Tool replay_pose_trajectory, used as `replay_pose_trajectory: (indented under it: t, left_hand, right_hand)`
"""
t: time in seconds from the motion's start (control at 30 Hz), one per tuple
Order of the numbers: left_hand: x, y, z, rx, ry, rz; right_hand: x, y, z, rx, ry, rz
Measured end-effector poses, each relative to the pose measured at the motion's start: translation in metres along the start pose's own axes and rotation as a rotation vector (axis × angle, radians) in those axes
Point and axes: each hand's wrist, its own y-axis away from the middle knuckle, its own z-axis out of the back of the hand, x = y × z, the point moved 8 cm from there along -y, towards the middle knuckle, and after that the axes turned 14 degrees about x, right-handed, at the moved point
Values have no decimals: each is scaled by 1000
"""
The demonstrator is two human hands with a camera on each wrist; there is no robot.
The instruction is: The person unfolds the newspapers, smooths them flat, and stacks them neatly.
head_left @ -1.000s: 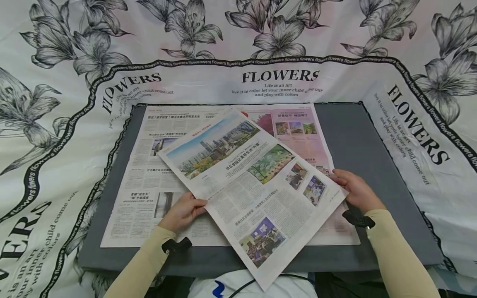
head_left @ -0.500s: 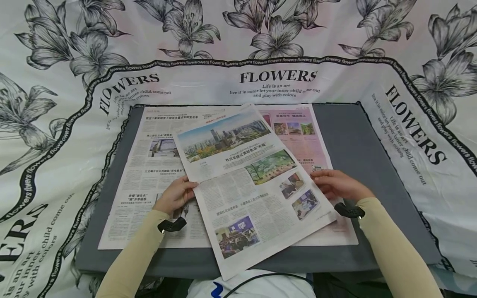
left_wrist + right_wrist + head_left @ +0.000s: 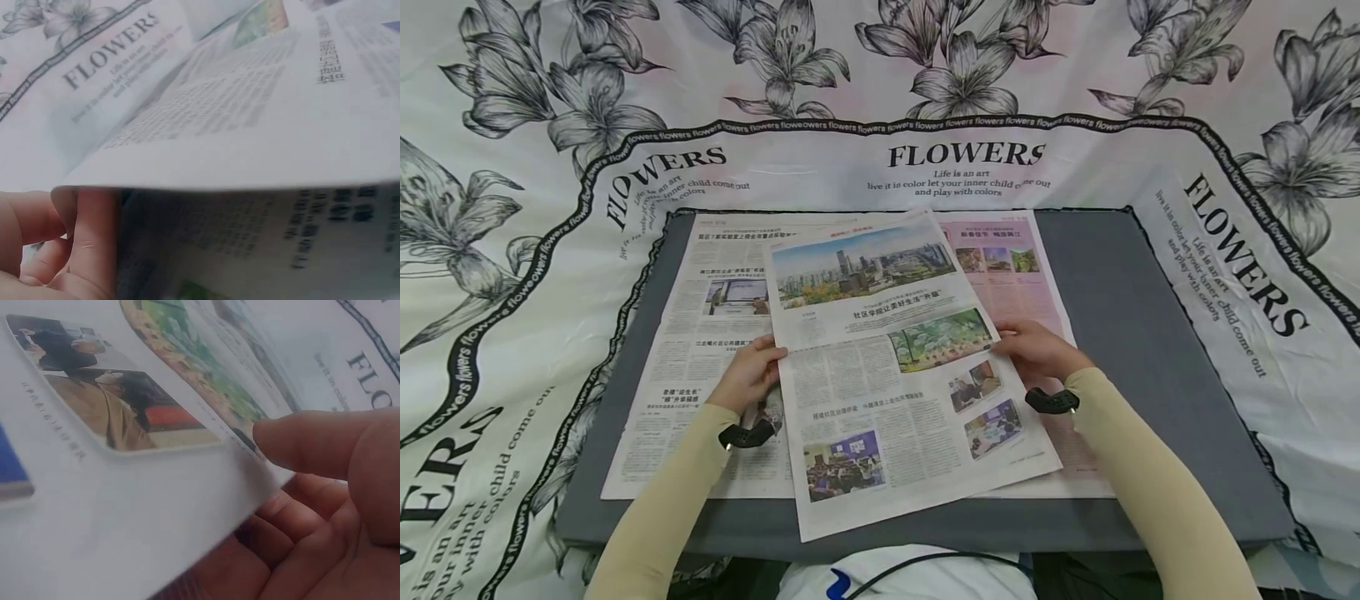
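Both hands hold up a folded newspaper (image 3: 865,392) printed with a city photo at its top, tilted slightly over the sheets below. At its left edge the left hand (image 3: 748,372) pinches the paper; in the left wrist view, the fingers (image 3: 94,244) go under the edge. On the opposite edge the right hand (image 3: 1037,350) grips it, thumb (image 3: 306,440) on top and the other fingers curled beneath. Underneath lies a spread newspaper (image 3: 662,417), its left page white and its right page pink, partly covered by the held one.
A dark grey board (image 3: 1150,400) lies under the papers. Around it spreads a white cloth (image 3: 805,179) with black flower prints and lettering. Both wrists wear black bands (image 3: 1051,402). A black cable (image 3: 917,560) crosses the person's white clothing at the front edge.
The held newspaper has turned clockwise from a steep diagonal to nearly upright. Its lower end has swung left, and the right hand has moved left and away from the body with it.
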Motion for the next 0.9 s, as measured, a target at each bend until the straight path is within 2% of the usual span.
replay_pose_trajectory:
  t: [0.2, 0.27, 0.33, 0.43, 0.6, 0.73, 0.9]
  left_hand:
    - [-9, -4, 5, -36, -6, -10]
    - [-10, -2, 6, -16, 21, -17]
    - [-9, 1, 5, 32, 32, -21]
    - [-3, 10, 1, 125, -4, -9]
    - [12, 28, -8, 221, -72, 35]
    - [23, 39, -13, 248, -109, 67]
    - [32, 48, -15, 234, -151, 94]
  right_hand:
    - [2, -17, -1, -45, -60, -8]
    - [1, -19, -1, -69, -62, -12]
    - [1, -21, -1, -85, -51, -8]
    - [-2, -21, -2, -98, -55, -2]
    - [-16, -14, -2, -120, -138, -4]
    - [-23, -7, 0, -154, -171, 19]
    - [-27, -1, 1, -197, -177, 54]
